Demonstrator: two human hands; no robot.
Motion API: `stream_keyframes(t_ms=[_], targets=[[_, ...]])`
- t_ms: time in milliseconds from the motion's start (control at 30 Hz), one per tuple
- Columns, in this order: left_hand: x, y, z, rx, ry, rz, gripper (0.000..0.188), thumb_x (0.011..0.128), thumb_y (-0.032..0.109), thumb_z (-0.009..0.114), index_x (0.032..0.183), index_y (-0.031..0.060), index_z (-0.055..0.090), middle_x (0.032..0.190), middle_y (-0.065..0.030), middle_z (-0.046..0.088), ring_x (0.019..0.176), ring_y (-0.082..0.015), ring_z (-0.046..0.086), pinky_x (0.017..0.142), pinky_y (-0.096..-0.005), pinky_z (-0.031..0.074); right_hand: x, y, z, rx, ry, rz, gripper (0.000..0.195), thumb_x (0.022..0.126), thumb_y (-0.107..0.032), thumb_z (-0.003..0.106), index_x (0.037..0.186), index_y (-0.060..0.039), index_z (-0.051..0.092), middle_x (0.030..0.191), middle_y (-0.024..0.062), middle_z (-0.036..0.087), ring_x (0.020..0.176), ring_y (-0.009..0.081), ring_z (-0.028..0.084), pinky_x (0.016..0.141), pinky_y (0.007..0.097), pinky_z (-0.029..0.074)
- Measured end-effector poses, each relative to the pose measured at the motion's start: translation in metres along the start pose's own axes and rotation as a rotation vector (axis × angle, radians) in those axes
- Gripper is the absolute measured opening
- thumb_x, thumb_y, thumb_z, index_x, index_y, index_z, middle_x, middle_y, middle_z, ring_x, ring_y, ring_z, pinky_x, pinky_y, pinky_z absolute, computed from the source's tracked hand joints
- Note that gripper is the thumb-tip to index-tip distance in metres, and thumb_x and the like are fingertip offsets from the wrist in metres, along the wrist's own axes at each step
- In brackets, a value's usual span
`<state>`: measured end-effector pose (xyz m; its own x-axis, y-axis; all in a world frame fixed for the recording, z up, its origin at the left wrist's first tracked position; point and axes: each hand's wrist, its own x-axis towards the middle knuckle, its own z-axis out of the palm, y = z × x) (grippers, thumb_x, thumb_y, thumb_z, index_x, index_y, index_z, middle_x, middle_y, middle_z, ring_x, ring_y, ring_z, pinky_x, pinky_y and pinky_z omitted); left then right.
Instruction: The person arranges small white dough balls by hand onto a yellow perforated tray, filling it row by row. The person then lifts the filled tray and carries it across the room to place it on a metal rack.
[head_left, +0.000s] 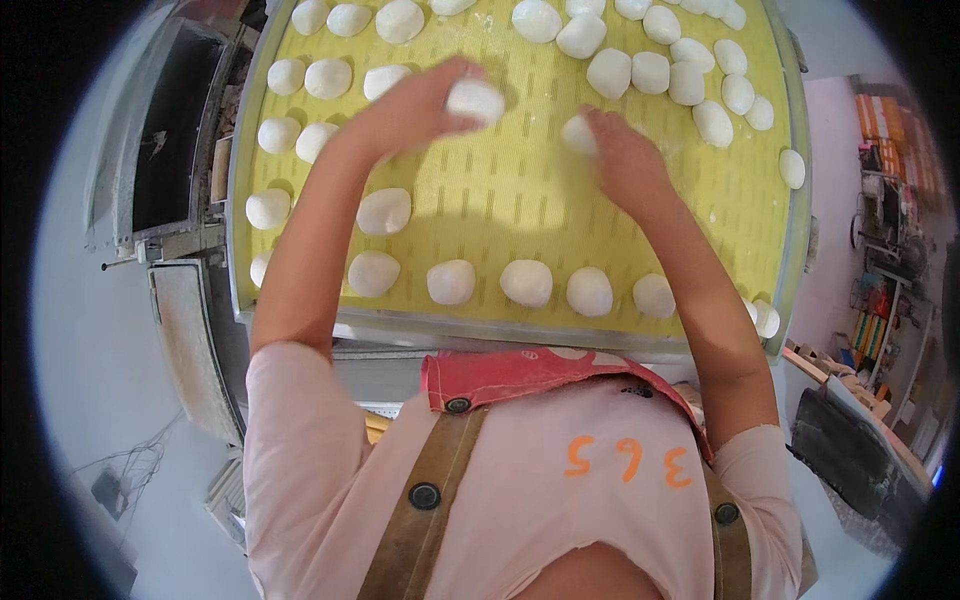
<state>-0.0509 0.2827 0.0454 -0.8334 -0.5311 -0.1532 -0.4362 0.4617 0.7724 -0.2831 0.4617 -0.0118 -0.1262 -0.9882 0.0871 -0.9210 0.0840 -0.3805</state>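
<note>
My left hand (427, 105) grips a smooth white dough ball (475, 102) between thumb and fingers, over the yellow mesh surface (510, 195). To its right, my right hand (626, 154) has its fingers around another white dough ball (580, 136); both hands are slightly blurred. Whether the right-hand ball touches the mesh, I cannot tell. Next to my left wrist sits a dough ball (385, 80), partly hidden by the hand. A row of dough balls (526, 283) lies along the near edge. Beyond my right hand, several more (649, 73) form a loose cluster.
A raised pale rim (796, 217) borders the mesh. Dough balls (279, 136) stand in rows at left, and one (792, 169) is against the right rim. On the floor at left are a whitish panel (184, 345) and loose wires (142, 457). Loaded shelving (889, 300) stands at far right.
</note>
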Motion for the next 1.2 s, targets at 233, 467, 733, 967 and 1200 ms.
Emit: stream_keyframes(t_ms=[233, 467, 733, 967, 1200], targets=[[-0.096, 0.008, 0.075, 0.397, -0.068, -0.158, 0.058, 0.077, 0.012, 0.075, 0.130, 0.0080, 0.052, 0.124, -0.0186, 0.058, 0.114, -0.0399, 0.056, 0.094, -0.0445, 0.048, -0.032, -0.072, -0.012, -0.117, -0.423, -0.159, 0.051, 0.082, -0.023, 0.072, 0.127, -0.0105, 0.053, 0.103, 0.0141, 0.062, 0.091, 0.0359, 0.064, 0.077, 0.0478, 0.050], [-0.097, 0.000, 0.103, 0.353, 0.147, 0.072, 0.053, 0.070, 0.000, 0.075, 0.119, 0.0053, 0.056, 0.121, -0.0172, 0.057, 0.112, -0.0387, 0.055, 0.093, -0.0453, 0.048, -0.032, -0.085, 0.005, 0.012, -0.354, -0.153, 0.039, 0.083, -0.028, 0.073, 0.105, -0.0055, 0.052, 0.096, 0.0174, 0.060, 0.084, 0.0373, 0.065, 0.069, 0.0477, 0.051], [-0.093, -0.008, 0.098, 0.517, 0.063, 0.090, 0.040, 0.069, 0.000, 0.073, 0.107, 0.0039, 0.060, 0.109, -0.0118, 0.058, 0.105, -0.0348, 0.056, 0.085, -0.0442, 0.051, -0.041, -0.090, 0.020, 0.055, -0.317, -0.069, 0.033, 0.083, -0.021, 0.072, 0.097, -0.0030, 0.049, 0.094, 0.0206, 0.057, 0.076, 0.0388, 0.064, 0.066, 0.0482, 0.051], [-0.086, 0.001, 0.076, 0.396, -0.121, 0.086, 0.065, 0.076, 0.017, 0.077, 0.135, 0.0065, 0.051, 0.126, -0.0180, 0.055, 0.118, -0.0376, 0.051, 0.096, -0.0439, 0.047, -0.033, -0.080, -0.008, 0.073, -0.373, -0.064, 0.051, 0.081, -0.031, 0.073, 0.121, -0.0043, 0.054, 0.107, 0.0196, 0.061, 0.088, 0.0375, 0.066, 0.074, 0.0472, 0.054], [0.003, 0.042, 0.076, 0.213, 0.092, 0.182, 0.071, 0.084, 0.027, 0.076, 0.143, 0.0070, 0.042, 0.133, -0.0217, 0.054, 0.121, -0.0386, 0.053, 0.100, -0.0441, 0.045, 0.046, 0.062, -0.055, -0.222, -0.046, -0.105, 0.064, 0.078, -0.023, 0.075, 0.135, -0.0098, 0.050, 0.124, 0.0118, 0.059, 0.115, 0.0316, 0.058, 0.094, 0.0440, 0.048]])
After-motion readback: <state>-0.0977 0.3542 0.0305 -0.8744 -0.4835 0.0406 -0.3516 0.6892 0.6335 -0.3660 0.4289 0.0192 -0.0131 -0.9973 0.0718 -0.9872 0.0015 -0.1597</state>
